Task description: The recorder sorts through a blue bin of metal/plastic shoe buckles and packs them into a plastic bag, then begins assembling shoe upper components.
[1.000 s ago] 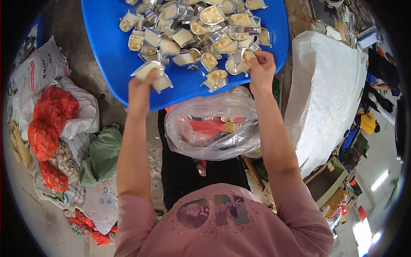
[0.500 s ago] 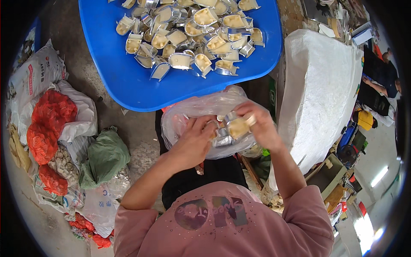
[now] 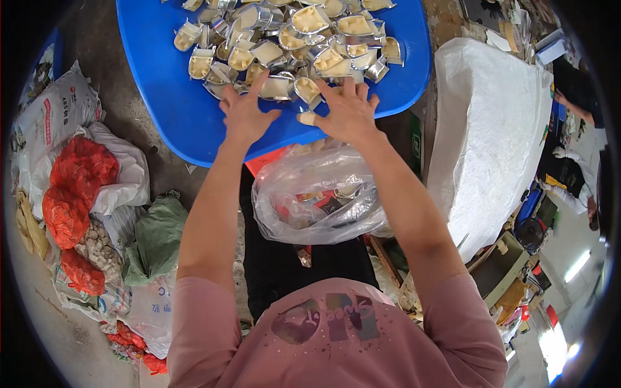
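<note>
Reaching over the near rim of the blue tray (image 3: 174,110), the left hand (image 3: 248,121) and the right hand (image 3: 347,118) are held with fingers spread, nothing gripped in either; whether the nearest pieces are touched by the fingertips cannot be told. A curved, raised edge is shown by the tray, and a band of bare blue is left between that edge and the heap, widest at the left corner. Below, between the forearms, the clear plastic bag (image 3: 278,223) is held open by its own crumpled mouth; the tray is closely flanked on the right by the white sack (image 3: 491,142). Red and dark printing is borne by the pale sack (image 3: 61,116) at far left, and letters with dark patches are printed on the pink shirt (image 3: 394,355). The silver pieces (image 3: 310,21) are heaped in the tray, tumbled at all angles: rounded at one end, shiny-walled, with cream insides. More pieces are partly seen inside the bag, against something red.
</note>
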`<move>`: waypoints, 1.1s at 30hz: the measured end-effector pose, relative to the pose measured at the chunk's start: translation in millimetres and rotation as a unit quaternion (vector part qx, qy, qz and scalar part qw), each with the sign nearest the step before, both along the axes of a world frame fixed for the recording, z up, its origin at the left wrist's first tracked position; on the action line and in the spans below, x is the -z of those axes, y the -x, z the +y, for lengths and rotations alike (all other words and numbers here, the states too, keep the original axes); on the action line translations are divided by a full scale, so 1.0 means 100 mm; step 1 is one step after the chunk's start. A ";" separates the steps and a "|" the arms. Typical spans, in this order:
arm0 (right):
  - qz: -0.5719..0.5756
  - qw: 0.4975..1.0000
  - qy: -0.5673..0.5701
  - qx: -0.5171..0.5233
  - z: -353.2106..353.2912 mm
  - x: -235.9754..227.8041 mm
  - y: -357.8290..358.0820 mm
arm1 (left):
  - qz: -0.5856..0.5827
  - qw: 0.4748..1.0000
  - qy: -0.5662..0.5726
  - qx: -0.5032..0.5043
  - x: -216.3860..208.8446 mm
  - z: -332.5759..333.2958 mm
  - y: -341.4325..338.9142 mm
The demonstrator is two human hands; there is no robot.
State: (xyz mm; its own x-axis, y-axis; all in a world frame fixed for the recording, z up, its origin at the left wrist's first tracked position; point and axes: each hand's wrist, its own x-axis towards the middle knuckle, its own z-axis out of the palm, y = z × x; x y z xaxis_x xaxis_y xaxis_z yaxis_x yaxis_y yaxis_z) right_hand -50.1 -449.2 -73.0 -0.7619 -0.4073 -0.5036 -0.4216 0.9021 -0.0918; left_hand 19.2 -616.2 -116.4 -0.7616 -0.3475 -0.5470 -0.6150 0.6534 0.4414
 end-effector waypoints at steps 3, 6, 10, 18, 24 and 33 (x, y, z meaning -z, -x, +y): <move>-0.015 0.997 -0.042 0.056 -0.24 0.07 0.01 | 0.016 0.999 0.049 -0.013 0.23 0.07 0.03; -0.035 0.994 -0.065 0.081 -0.28 0.06 -0.01 | 0.024 0.996 0.079 -0.033 0.23 0.06 -0.01; 0.016 0.997 0.038 0.067 -0.07 0.10 0.02 | 0.082 0.987 0.127 -0.061 0.05 -0.01 -0.14; -0.403 0.783 0.420 0.219 0.43 -0.63 -0.02 | 0.143 0.777 -0.612 0.033 -0.94 -0.30 -0.61; -0.477 0.832 0.282 -0.038 0.89 -0.88 -0.47 | -0.047 0.750 -0.631 0.191 -1.03 0.33 -1.04; -0.245 0.921 0.295 0.071 0.79 -0.94 -0.22 | 0.068 0.929 -0.362 0.014 -0.85 0.05 -0.94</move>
State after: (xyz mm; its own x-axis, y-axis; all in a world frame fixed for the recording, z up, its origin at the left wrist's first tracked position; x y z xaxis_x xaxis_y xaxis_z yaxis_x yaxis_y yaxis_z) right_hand -28.2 -370.7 20.7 -0.5685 -0.6347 -0.5234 -0.0811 0.6764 -0.7320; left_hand 112.9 -611.0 -31.2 -0.8445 0.0956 -0.5270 -0.5080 0.1691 0.8446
